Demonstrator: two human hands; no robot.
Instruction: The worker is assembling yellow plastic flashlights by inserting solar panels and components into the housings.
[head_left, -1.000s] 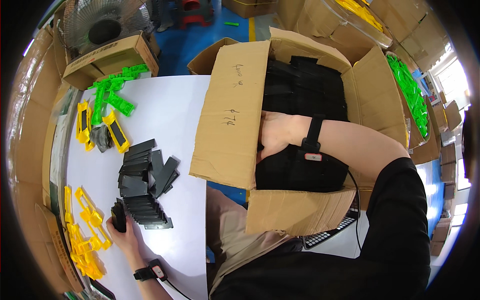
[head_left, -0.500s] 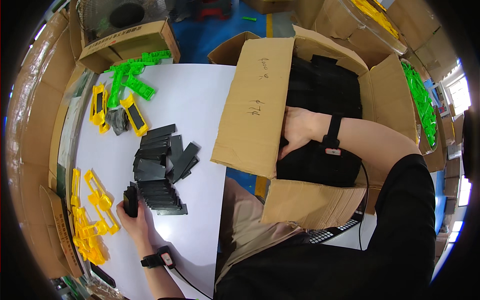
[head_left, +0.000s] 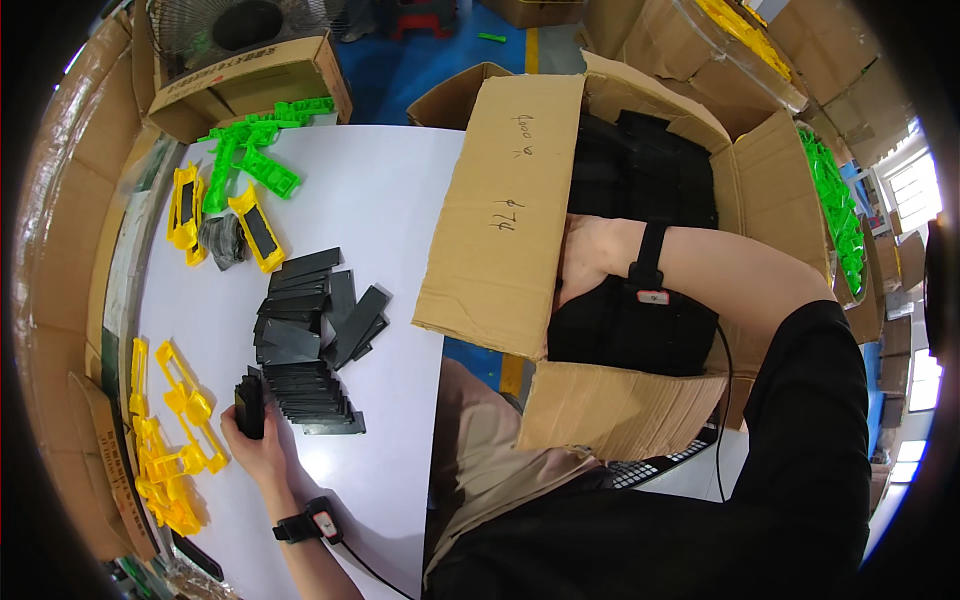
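Note:
On the white table, my left hand [head_left: 258, 448] is closed around a small upright stack of black strips [head_left: 249, 402]. Just right of it lies a long fanned pile of thin flat black strips [head_left: 300, 345], with a few loose ones [head_left: 358, 325] at its side. My right hand [head_left: 590, 255] reaches down into an open cardboard box [head_left: 497, 210] filled with black pieces [head_left: 640, 180]. The box's left flap and wall hide its fingers, so what they touch does not show. Each wrist wears a black strap with a small sensor.
Yellow plastic frames [head_left: 170, 460] lie at the table's left edge. Further up are yellow holders with black inserts [head_left: 257, 228], a grey bundle [head_left: 222, 242] and green plastic parts [head_left: 268, 172]. A fan [head_left: 245, 30] stands behind a carton. Another box holds green parts [head_left: 835, 215].
My right hand has sunk slightly deeper beside the box's left wall. My left hand keeps its grip on the stack. The whole view has shifted slightly.

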